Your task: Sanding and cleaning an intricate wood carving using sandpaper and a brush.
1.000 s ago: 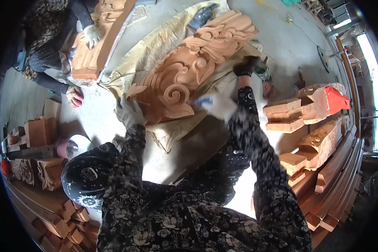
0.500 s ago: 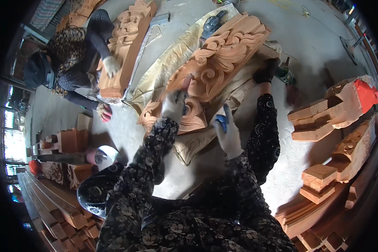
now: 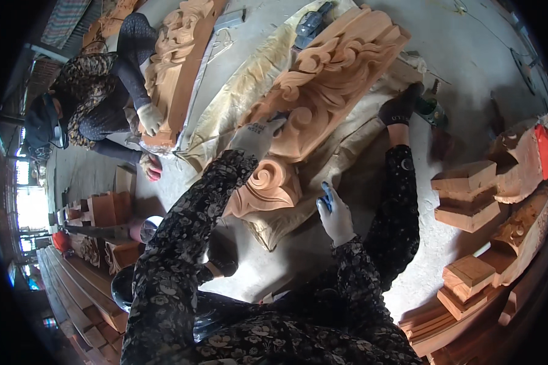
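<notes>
A carved wooden panel with scrolls and leaves lies slantwise in front of me on a cream sheet. Reaching over its left edge, my left hand, in a white glove, rests against the carving above the near scroll. Its fingers curl toward the wood, and what they grip is hidden. My right hand, gloved too, hovers off the panel's near right side. Its thumb and fingers close around a small blue piece whose kind I cannot make out.
A blue-grey power tool sits beside the panel's far end. At left, a person crouches by another carved panel. A green bottle stands past my right foot. Wooden blocks are stacked at right, long boards at left.
My left hand has moved forward and slightly right along the carving, uncovering the near scroll. My right hand has shifted slightly nearer to me, still with the blue piece. The view has shifted a little.
</notes>
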Tool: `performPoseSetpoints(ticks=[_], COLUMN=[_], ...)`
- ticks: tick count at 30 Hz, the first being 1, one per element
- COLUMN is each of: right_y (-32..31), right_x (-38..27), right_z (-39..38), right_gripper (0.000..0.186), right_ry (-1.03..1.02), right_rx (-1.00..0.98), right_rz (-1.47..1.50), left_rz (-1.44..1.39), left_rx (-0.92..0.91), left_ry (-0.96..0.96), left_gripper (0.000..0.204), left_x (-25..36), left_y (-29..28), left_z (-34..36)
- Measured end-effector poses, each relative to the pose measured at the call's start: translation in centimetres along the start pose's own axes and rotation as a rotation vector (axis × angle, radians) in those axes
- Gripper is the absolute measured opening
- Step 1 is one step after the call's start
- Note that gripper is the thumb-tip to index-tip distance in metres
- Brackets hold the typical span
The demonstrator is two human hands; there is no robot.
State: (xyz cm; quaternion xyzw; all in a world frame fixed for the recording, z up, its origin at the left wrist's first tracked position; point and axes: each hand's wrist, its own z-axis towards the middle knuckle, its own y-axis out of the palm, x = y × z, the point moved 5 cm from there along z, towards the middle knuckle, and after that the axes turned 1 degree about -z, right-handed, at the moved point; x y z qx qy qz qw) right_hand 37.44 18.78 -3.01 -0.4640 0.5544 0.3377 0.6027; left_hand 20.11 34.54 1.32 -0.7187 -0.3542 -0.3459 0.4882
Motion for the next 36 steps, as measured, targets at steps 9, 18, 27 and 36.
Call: performPoseSetpoints(ticks=[9, 18, 27, 36], right_y=[1.1, 10.1, 9.7, 1.5], right_x=[7.7, 0.9, -10.8, -9.6], right_z=[1.0, 3.0, 11.2, 22.6], right_gripper=[0.044, 0.041, 0.034, 0.045], right_ry=[0.215, 0.015, -0.583, -0.586], right_rx=[-0.022, -0.11, 0.284, 0.561], right_rz=[-0.272, -0.209, -0.391, -1.082], left_rz=[1.108, 0.955, 1.03, 1.14], left_rx=[-0.238, -0.12, -0.01, -0.303], left_ry=[0.568, 0.605, 0.418, 0.771], left_gripper=[0.051, 0.037, 0.042, 0.056], left_x=[1.6, 3.2, 1.5, 3.5], left_y=[5.1, -5.2, -16.2, -0.5], left_z=[12.6, 10.8, 3.8, 5.4])
